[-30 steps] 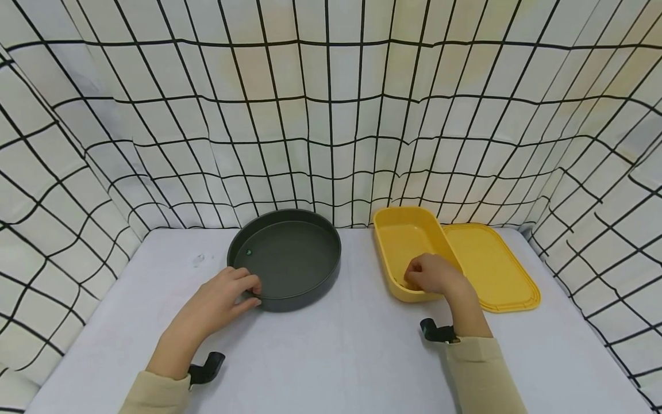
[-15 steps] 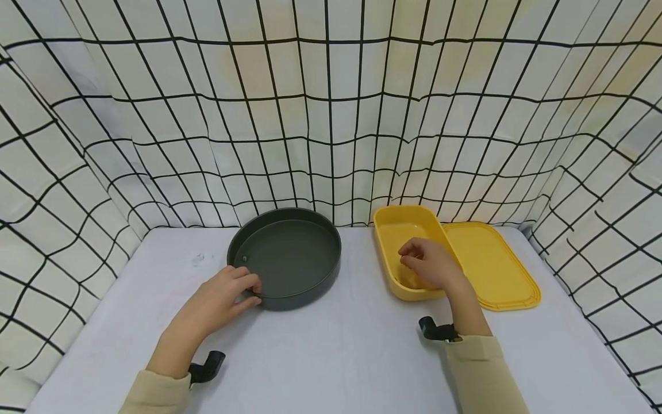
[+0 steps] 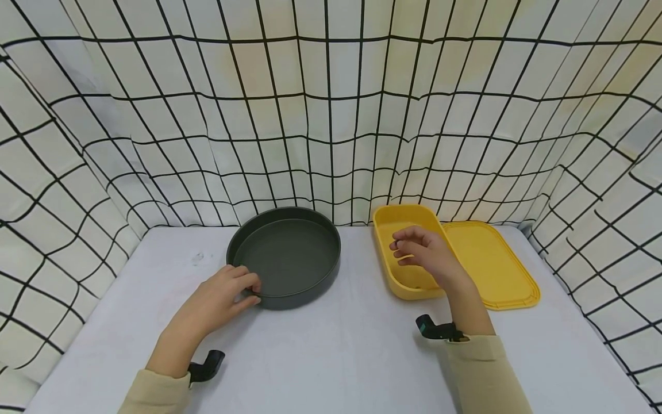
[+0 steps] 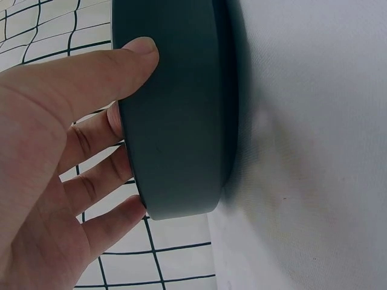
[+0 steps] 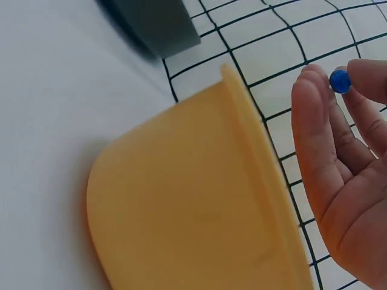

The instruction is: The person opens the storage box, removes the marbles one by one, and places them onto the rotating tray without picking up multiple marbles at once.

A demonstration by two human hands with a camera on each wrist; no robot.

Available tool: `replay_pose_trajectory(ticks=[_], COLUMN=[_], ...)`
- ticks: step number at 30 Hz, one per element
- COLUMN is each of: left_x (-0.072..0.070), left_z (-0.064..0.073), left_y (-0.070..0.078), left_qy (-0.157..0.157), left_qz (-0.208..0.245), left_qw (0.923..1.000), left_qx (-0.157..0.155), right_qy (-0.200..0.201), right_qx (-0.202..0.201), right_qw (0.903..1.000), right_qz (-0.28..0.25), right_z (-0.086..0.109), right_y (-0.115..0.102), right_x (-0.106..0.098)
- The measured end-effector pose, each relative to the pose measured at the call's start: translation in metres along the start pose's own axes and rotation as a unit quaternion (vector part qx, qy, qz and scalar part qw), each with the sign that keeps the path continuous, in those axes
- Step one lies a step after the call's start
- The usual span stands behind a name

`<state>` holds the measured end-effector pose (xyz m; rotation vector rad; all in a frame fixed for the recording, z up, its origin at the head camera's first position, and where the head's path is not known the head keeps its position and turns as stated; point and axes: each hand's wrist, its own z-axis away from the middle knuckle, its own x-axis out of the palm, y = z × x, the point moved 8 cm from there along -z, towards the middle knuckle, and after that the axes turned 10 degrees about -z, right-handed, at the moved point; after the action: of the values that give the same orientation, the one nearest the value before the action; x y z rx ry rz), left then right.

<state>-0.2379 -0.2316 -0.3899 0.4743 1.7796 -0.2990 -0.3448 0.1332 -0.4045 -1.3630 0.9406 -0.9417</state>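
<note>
At the left stands a round dark grey pan (image 3: 289, 259) with a low wall. My left hand (image 3: 219, 302) grips its near-left rim, the thumb on the outside wall (image 4: 181, 139) and the other fingers over the inner side. Above the yellow rectangular container (image 3: 385, 253), my right hand (image 3: 426, 256) pinches a small blue bead (image 5: 340, 81) between its fingertips. The right wrist view shows the hand past the container's rim (image 5: 260, 133). A tiny dark spot shows on the container's floor near its front end.
A flat yellow lid (image 3: 488, 267) lies right of the container, against its side. White table cloth (image 3: 341, 345) covers the surface. White walls with a black grid (image 3: 331, 115) enclose the back and both sides.
My right hand has risen out of the container with the bead, moving up and slightly left. A small greenish thing inside the pan slid toward my left hand and no longer shows. The left hand stays put.
</note>
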Motion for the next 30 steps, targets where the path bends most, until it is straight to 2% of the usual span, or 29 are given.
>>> replay_pose_trajectory(ticks=[9,30], left_x=[0.001,0.002], left_z=[0.0,0.001], left_y=[-0.001,-0.004], left_qy=[0.0,0.005], left_qz=[-0.003,-0.007], left_qw=[1.0,1.0], left_qx=[0.001,-0.001], right_qy=[-0.015,-0.035], right_qx=[-0.009,0.003], right_qw=[0.9991,0.9984], right_qz=[-0.037,-0.045], right_z=[0.004,0.004], right_y=[-0.012,-0.013], right_x=[0.011,0.032])
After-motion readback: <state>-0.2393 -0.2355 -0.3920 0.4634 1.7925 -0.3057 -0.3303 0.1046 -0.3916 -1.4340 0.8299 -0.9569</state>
